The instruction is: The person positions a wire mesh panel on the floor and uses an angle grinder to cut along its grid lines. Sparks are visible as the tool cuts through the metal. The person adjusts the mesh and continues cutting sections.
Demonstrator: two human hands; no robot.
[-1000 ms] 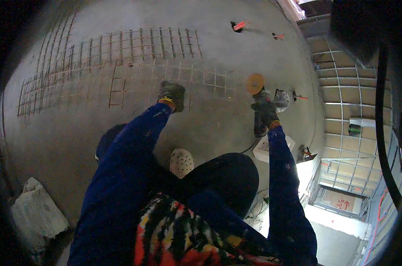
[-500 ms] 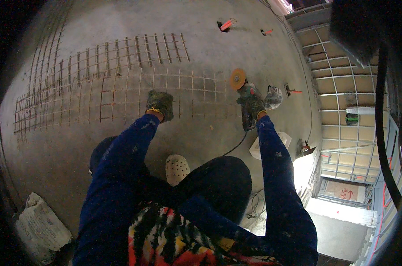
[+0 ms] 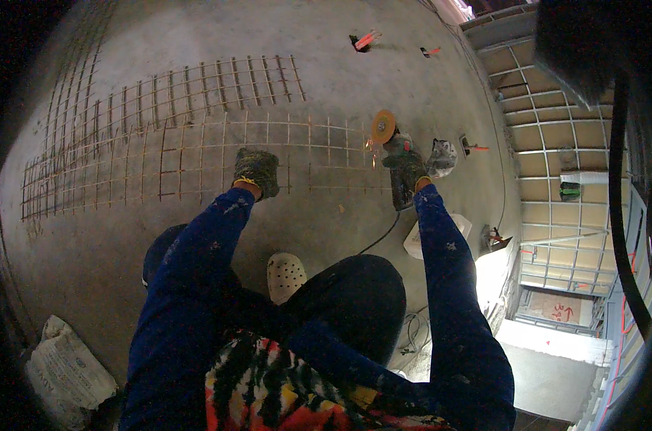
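My right hand, in a grey-green work glove, is closed around an angle grinder whose cord trails toward my knee. Its orange-brown disc sits at the right end of a strip of wire mesh. Small sparks show just below the disc. My left hand, gloved too, is closed over the lower part of the same mesh; the fingertips are hidden beneath it.
More mesh lies farther off. Right of the grinder are a crumpled clear bag, a white container and floor openings with orange pieces. A printed sack lies at lower left. A metal stud frame stands at right.
Sparks have appeared beside the grinder's disc. The disc has shifted slightly left, toward the mesh end. My left hand is still on the mesh.
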